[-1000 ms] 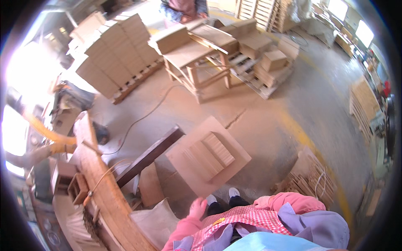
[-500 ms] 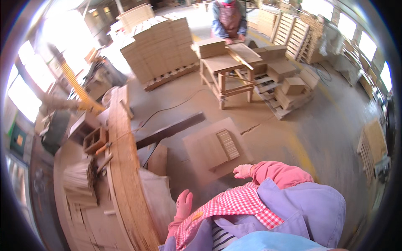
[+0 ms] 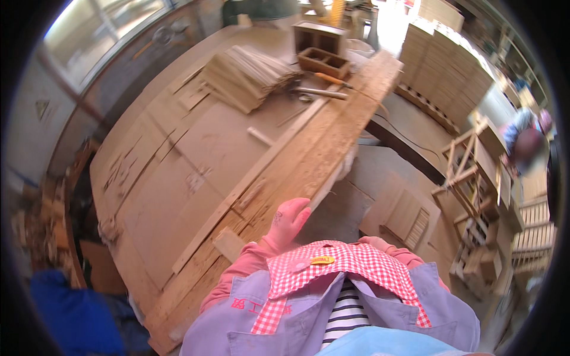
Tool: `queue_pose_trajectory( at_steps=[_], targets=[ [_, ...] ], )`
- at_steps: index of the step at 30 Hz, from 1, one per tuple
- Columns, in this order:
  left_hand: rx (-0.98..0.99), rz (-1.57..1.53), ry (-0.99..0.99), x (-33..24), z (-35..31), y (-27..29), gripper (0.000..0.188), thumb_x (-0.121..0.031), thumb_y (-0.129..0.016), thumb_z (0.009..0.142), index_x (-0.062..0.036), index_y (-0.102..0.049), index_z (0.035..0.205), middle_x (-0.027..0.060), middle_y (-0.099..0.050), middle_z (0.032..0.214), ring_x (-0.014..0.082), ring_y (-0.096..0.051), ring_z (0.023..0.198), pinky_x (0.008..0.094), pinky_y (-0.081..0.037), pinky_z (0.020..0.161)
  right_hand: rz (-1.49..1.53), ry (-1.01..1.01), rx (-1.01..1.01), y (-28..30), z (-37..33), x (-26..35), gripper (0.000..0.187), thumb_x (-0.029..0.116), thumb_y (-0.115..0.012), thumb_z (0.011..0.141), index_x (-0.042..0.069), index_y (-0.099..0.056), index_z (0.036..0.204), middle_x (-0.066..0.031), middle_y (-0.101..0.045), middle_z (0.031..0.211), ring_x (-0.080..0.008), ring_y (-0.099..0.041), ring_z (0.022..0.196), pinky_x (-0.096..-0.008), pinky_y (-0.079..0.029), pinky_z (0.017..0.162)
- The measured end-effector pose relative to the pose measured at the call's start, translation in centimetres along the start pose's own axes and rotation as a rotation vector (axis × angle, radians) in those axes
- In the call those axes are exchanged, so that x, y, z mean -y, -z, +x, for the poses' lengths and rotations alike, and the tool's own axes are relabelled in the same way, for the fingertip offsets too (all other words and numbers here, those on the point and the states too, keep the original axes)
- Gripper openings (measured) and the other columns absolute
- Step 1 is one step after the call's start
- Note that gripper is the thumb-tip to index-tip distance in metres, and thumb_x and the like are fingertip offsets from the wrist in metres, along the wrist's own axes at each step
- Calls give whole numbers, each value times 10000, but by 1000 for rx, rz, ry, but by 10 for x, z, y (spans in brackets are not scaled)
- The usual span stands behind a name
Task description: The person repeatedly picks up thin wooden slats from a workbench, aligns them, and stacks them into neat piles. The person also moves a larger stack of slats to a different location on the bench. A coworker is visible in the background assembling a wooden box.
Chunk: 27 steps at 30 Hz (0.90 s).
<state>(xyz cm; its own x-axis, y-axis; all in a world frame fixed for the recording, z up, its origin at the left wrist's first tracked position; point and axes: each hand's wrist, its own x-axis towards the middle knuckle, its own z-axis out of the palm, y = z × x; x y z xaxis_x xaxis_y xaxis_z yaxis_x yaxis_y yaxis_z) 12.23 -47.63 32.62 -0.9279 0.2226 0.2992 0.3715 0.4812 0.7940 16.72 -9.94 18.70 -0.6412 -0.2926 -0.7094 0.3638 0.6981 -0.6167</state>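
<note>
Dusty workshop, with a broad workbench (image 3: 160,228) across the left and a pallet load of boards (image 3: 442,74) at far right; one other person (image 3: 522,142) near the right rim. Already done, by the look of it: boards stacked, thin strips gathered in a fanned pile (image 3: 243,77) on the bench's far part. Amount left: cannot tell. Judged between handlings, with no workpiece visibly held.

Left hand (image 3: 288,222) apparently empty, thumb spread from extended fingers, at the bench's edge timber (image 3: 317,145); contact unclear. Right hand (image 3: 374,241) by the apron front, mostly hidden; grip impossible to tell.

Edge timber along the bench's right side: long, thick, orange-brown, rough, gouged in places, with a small block (image 3: 230,244) on top, left of the left hand.
</note>
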Motion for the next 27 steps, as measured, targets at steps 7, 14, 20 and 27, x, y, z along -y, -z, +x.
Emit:
queue_pose_trajectory(
  at_steps=[7, 14, 20, 27],
  targets=[
    [-358, 293, 136, 42, -30, 53, 322, -244, -672, 920, -18, -653, 1148, 208, -652, 1201, 401, -592, 1138, 485, -437, 1008, -119, 323, 60, 62, 37, 211, 325, 236, -605, 1001, 38, -656, 1254, -78, -722, 960, -141, -659, 835, -298, -556, 778],
    [-447, 552, 317, 83, -7, 53, 473, -349, -676, 907, -32, -611, 1251, 207, -576, 1331, 418, -489, 1268, 552, -322, 1101, -333, 1007, -267, 104, 160, 380, 293, 216, -621, 972, 65, -679, 1217, -178, -723, 1038, -308, -698, 964, -379, -547, 848],
    [-379, 894, 587, 109, 32, 31, 536, -416, -642, 913, -53, -577, 1302, 183, -541, 1369, 395, -463, 1285, 566, -282, 1129, -500, 941, -312, 136, 279, 449, 296, 208, -568, 974, 74, -662, 1221, -207, -686, 1151, -392, -645, 1084, -446, -525, 933],
    [-447, 861, 658, 107, 31, 25, 543, -426, -642, 914, -65, -575, 1314, 155, -554, 1359, 351, -462, 1305, 534, -296, 1142, -665, 943, -414, 92, 381, 543, 441, 303, -674, 898, 54, -570, 1246, -248, -617, 1245, -427, -604, 1168, -491, -506, 989]
  ],
)
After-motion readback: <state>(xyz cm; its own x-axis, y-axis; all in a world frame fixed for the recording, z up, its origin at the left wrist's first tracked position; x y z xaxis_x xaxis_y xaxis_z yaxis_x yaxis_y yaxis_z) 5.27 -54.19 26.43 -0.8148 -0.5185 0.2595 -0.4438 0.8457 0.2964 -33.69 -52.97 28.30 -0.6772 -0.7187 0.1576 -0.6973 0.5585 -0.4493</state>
